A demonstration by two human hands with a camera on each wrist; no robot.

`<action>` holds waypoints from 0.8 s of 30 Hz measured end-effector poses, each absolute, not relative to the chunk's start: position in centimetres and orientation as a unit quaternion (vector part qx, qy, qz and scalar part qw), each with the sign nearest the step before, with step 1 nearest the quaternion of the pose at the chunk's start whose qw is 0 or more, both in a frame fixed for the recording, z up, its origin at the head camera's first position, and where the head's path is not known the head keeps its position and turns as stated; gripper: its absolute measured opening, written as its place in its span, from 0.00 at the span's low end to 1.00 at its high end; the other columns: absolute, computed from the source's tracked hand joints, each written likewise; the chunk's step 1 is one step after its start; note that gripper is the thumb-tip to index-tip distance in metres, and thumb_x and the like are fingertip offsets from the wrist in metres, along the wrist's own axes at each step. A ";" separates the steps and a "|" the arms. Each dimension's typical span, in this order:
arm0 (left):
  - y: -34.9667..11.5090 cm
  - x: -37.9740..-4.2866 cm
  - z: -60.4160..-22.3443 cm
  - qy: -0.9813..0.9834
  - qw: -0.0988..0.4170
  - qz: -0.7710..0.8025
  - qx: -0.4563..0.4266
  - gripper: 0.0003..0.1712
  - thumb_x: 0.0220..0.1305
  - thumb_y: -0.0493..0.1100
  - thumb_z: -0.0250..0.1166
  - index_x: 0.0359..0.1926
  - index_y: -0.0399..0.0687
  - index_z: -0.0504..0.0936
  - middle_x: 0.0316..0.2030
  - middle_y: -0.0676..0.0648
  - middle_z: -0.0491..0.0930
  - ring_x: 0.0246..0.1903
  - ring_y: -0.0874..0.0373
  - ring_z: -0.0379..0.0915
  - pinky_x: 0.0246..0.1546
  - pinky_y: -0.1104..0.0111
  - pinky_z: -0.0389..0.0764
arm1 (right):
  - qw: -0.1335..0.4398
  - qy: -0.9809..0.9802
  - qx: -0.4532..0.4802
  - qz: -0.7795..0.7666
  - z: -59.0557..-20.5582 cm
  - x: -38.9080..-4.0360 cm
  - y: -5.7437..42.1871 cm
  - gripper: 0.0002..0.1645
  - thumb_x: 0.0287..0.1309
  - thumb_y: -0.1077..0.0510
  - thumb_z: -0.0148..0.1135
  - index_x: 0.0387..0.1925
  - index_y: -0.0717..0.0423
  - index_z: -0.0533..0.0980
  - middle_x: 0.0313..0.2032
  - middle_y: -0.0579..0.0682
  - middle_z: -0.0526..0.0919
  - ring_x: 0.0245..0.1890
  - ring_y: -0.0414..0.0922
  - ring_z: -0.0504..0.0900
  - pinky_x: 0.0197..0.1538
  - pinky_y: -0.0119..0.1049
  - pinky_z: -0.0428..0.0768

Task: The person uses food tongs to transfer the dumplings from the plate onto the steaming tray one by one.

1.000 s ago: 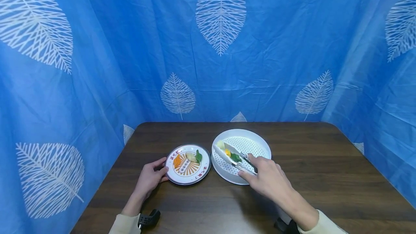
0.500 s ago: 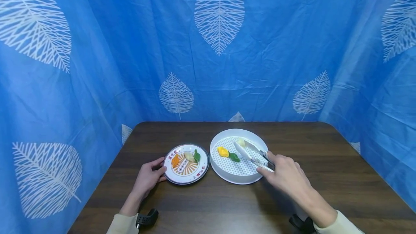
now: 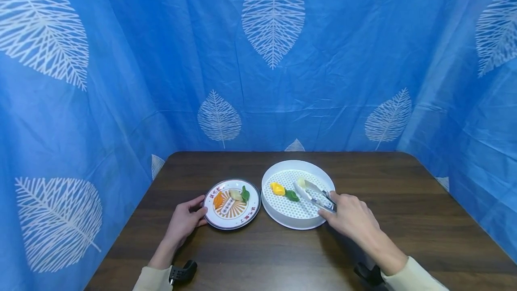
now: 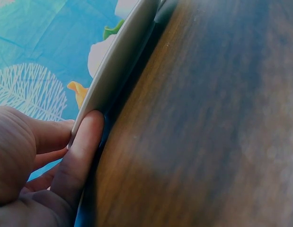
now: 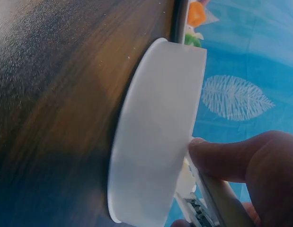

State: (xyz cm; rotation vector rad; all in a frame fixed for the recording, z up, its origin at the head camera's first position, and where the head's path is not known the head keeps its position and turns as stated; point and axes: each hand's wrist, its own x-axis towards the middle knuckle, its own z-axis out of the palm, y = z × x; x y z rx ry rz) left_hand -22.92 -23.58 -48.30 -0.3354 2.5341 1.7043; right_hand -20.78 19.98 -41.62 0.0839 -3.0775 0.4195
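Observation:
My left hand (image 3: 183,221) pinches the left rim of a white plate (image 3: 230,222) with red lettering, thumb above and fingers beneath in the left wrist view. Orange (image 3: 218,200), whitish (image 3: 235,195) and green (image 3: 245,193) dumpling-like pieces lie on it. My right hand (image 3: 353,217) holds metal tongs (image 3: 317,199) over a white round steamer tray (image 3: 296,222) with a perforated floor. The tong tips are at a pale piece (image 3: 301,182); whether they squeeze it I cannot tell. Left of them lie a yellow piece (image 3: 277,188) and a green piece (image 3: 291,195).
The plate and tray stand side by side on a dark wooden table (image 3: 258,255), their rims almost touching. Behind and on both sides hangs a blue curtain (image 3: 323,80) with white leaf prints.
My right hand has moved the tongs rightward inside the tray, and the pale piece has gone from its left side to nearer the middle. My left hand stays on the plate.

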 end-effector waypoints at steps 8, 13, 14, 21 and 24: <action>-23.5 -23.0 -48.3 0.823 0.033 0.557 -0.110 0.31 0.73 0.37 0.63 0.74 0.42 0.69 0.65 0.32 0.69 0.36 0.58 0.82 0.38 0.71 0.89 | 0.010 -0.990 0.023 0.136 -41.9 -21.5 19.4 0.46 0.58 0.35 0.70 0.67 0.62 0.75 0.56 0.70 0.82 0.37 0.53 0.81 0.34 0.51 0.82; -23.5 -23.0 -48.3 0.823 0.034 0.555 -0.112 0.31 0.73 0.38 0.63 0.75 0.42 0.69 0.66 0.31 0.69 0.36 0.58 0.82 0.38 0.71 0.89 | 0.006 -0.991 0.020 0.136 -42.2 -21.7 19.2 0.47 0.58 0.34 0.69 0.67 0.63 0.74 0.58 0.71 0.80 0.39 0.55 0.82 0.37 0.54 0.84; -23.5 -23.0 -48.3 0.824 0.034 0.555 -0.112 0.31 0.73 0.38 0.63 0.75 0.42 0.69 0.66 0.31 0.69 0.36 0.58 0.82 0.38 0.71 0.89 | 0.004 -0.991 0.019 0.136 -42.2 -21.7 19.2 0.48 0.58 0.34 0.69 0.68 0.63 0.74 0.58 0.72 0.80 0.39 0.54 0.82 0.37 0.53 0.84; -23.4 -22.8 -48.2 0.824 0.033 0.555 -0.108 0.32 0.73 0.38 0.63 0.75 0.41 0.68 0.64 0.31 0.70 0.37 0.58 0.82 0.38 0.70 0.89 | -0.010 -0.990 0.009 0.139 -42.2 -21.6 19.2 0.49 0.59 0.32 0.68 0.69 0.63 0.73 0.60 0.72 0.79 0.36 0.52 0.79 0.32 0.46 0.81; -23.5 -22.8 -48.3 0.823 0.033 0.557 -0.108 0.32 0.73 0.38 0.63 0.75 0.42 0.69 0.64 0.32 0.70 0.37 0.58 0.82 0.39 0.70 0.89 | -0.005 -0.990 0.010 0.139 -42.2 -21.6 19.2 0.49 0.58 0.32 0.68 0.69 0.63 0.73 0.59 0.71 0.79 0.37 0.53 0.79 0.35 0.50 0.83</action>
